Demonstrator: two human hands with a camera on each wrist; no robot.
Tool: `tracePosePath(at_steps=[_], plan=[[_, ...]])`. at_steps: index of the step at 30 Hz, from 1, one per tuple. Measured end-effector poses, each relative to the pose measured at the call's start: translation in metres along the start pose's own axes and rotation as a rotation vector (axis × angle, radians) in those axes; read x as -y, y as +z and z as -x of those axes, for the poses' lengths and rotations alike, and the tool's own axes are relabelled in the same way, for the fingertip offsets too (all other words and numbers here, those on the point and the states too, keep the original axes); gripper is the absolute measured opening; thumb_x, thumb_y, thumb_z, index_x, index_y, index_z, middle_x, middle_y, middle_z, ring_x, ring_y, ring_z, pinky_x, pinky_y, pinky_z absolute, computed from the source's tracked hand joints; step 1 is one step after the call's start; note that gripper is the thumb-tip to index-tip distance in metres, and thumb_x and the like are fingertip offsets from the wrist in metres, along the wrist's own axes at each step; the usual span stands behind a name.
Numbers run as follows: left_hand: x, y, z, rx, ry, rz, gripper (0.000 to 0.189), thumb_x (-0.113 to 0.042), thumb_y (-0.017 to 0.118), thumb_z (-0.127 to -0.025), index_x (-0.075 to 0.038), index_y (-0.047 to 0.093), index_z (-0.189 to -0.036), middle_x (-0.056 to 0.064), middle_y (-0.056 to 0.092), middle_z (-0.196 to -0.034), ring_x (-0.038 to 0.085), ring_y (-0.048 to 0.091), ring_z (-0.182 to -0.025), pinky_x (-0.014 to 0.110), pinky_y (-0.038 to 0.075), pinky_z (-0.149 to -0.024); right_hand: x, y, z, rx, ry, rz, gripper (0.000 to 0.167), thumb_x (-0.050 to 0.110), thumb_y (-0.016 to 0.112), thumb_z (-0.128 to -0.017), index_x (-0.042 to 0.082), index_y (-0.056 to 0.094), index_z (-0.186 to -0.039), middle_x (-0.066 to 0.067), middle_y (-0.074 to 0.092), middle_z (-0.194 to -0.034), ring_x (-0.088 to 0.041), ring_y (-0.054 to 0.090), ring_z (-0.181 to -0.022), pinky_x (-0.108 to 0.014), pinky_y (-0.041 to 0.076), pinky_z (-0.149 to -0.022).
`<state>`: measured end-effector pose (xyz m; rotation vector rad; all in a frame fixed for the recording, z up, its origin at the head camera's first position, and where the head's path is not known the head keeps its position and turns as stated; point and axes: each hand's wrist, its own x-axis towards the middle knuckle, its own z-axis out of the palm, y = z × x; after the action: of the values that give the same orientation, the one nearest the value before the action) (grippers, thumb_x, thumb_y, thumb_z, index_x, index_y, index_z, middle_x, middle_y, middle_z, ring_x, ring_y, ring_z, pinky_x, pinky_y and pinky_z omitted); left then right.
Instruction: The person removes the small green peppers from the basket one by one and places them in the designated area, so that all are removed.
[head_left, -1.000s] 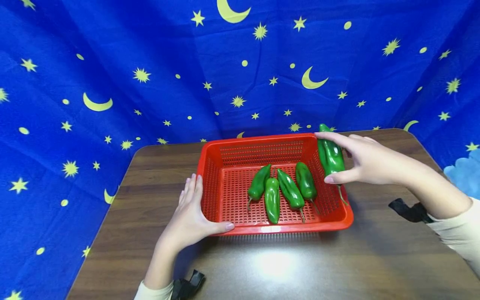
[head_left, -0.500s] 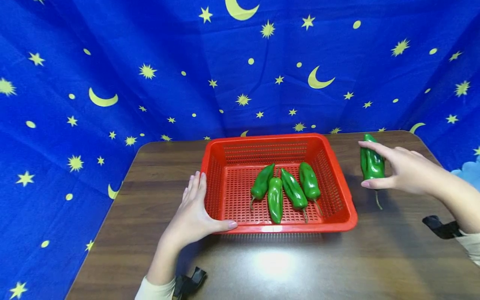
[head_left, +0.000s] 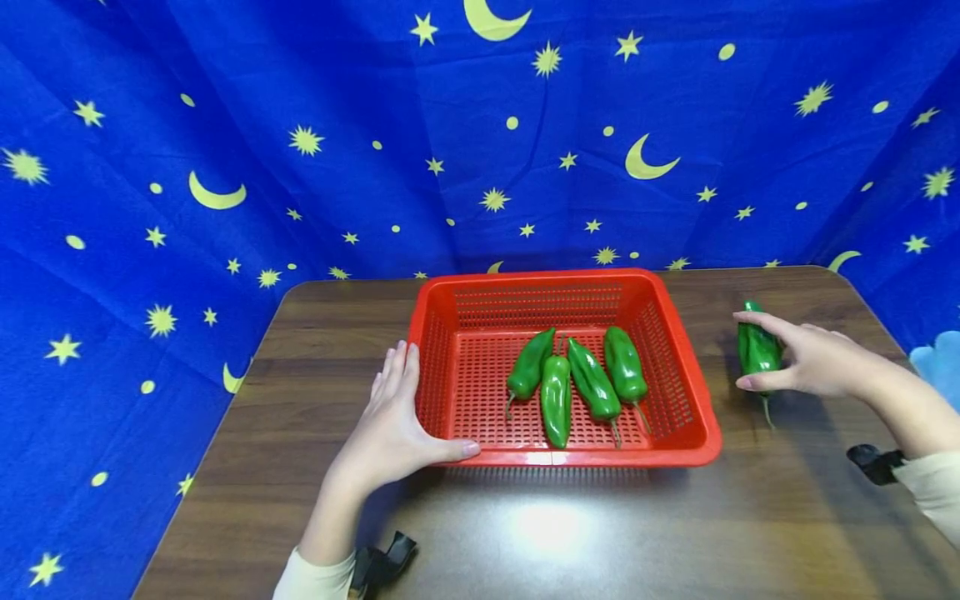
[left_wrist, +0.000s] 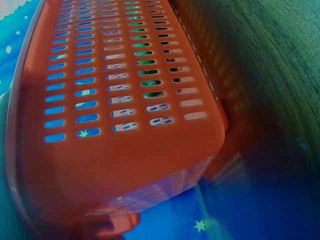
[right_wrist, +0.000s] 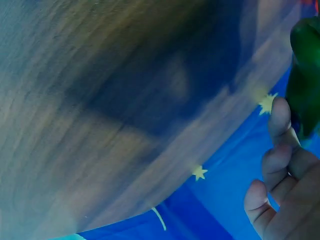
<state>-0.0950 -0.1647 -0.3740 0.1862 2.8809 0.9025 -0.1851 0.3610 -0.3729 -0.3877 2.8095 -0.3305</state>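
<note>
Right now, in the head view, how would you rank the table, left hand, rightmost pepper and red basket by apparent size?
1. Table
2. Red basket
3. Left hand
4. Rightmost pepper, partly hidden by the right hand; its visible part looks smallest

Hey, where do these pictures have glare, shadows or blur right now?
Head view: white glare on the table in front of the red basket; left wrist view: a bluish cast, with dark shadow beside the basket; right wrist view: a broad shadow, soft wood grain, and the green pepper dim and cut off.
</note>
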Motion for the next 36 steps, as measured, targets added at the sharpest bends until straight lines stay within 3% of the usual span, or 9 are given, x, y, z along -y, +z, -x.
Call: tracePosePath(at_steps=[8,15,23,30,36], plan=[[0.001,0.0,0.0,-0.01,0.008,-0.002,0.151,-0.079,0.08,-0.053,-0.011,-0.002,-0.16,0.012,-0.007,-0.168,0.033,-0.006,-0.155,0.057,0.006,-0.124,-0.005,0.012,-0.004,0.031,-0.004,-0.004,0.096,0.055,0.078,-0.078,0.011,0.031,-0.149,-0.013,0.066,-0.097,-0.022,0.059,-0.079,-0.035,0.044,-0.061],[0.0,0.002,0.001,-0.001,0.0,-0.006,0.152,-0.081,0.078,-0.052,-0.011,-0.002,-0.16,0.012,-0.007,-0.168,0.032,-0.006,-0.155,0.057,0.006,-0.124,-0.007,0.022,-0.004,0.047,-0.048,-0.03,0.092,0.051,0.08,-0.077,0.008,0.037,-0.145,-0.009,0.066,-0.092,-0.019,0.058,-0.077,-0.032,0.044,-0.062],[-0.001,0.002,-0.001,-0.002,-0.007,-0.01,0.152,-0.085,0.075,-0.051,-0.013,-0.002,-0.16,0.01,-0.007,-0.168,0.03,-0.006,-0.156,0.055,0.006,-0.125,-0.012,0.026,-0.004,0.078,-0.023,-0.03,0.09,0.053,0.077,-0.079,0.009,0.036,-0.146,-0.008,0.065,-0.092,-0.019,0.057,-0.076,-0.033,0.043,-0.062],[-0.001,0.001,-0.001,-0.003,-0.001,-0.007,0.152,-0.083,0.077,-0.051,-0.012,-0.002,-0.16,0.012,-0.006,-0.168,0.031,-0.006,-0.156,0.055,0.005,-0.125,-0.014,0.02,-0.005,0.085,0.032,0.046,0.09,0.062,0.069,-0.083,0.011,0.033,-0.148,-0.026,0.067,-0.103,-0.035,0.065,-0.085,-0.043,0.048,-0.062],[0.0,-0.001,0.0,-0.005,-0.004,-0.004,0.151,-0.081,0.078,-0.052,-0.011,-0.001,-0.16,0.012,-0.006,-0.168,0.031,-0.006,-0.156,0.055,0.004,-0.125,-0.012,0.007,-0.006,0.07,0.094,0.162,0.1,0.075,0.061,-0.081,0.01,0.028,-0.15,-0.042,0.058,-0.118,-0.055,0.064,-0.089,-0.051,0.048,-0.056]])
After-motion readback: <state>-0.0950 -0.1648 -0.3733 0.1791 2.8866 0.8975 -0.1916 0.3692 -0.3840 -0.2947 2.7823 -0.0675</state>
